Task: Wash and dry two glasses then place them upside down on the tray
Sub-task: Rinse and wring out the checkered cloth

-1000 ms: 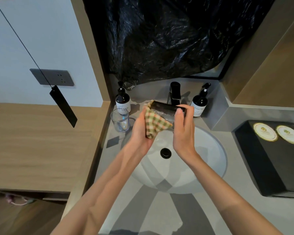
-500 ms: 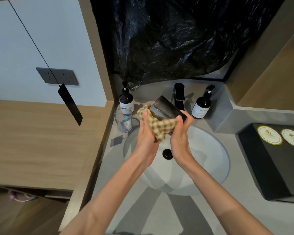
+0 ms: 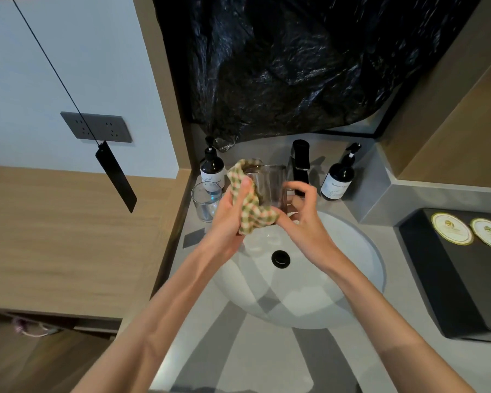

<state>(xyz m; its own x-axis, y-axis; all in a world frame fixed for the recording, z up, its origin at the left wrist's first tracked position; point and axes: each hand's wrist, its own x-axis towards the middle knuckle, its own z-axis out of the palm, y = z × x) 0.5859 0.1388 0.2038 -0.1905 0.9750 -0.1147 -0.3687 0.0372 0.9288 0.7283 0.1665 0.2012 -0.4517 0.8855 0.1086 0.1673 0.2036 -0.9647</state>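
Observation:
Above the white basin point(image 3: 352, 268) I hold a clear glass point(image 3: 270, 184) nearly upright, mouth up. My left hand point(image 3: 230, 214) grips a green and orange checked cloth point(image 3: 248, 205) and presses it against the glass's left side, part of it over the rim. My right hand point(image 3: 304, 219) holds the glass from below and the right with curled fingers. A second clear glass point(image 3: 206, 201) stands upright on the counter to the left. The black tray point(image 3: 425, 268) lies at the right, two round coasters point(image 3: 451, 228) on it.
A black tap point(image 3: 301, 163) stands behind the basin between two dark pump bottles point(image 3: 211, 168) point(image 3: 339, 177). Black plastic sheeting point(image 3: 295, 66) hangs over the mirror. A wooden shelf point(image 3: 68, 236) runs along the left, with a wall socket point(image 3: 97, 127) and a hanging black tag point(image 3: 115, 175).
The glass has turned from lying tilted to nearly upright. My right hand slid from its top to its base, and the cloth moved round its left side.

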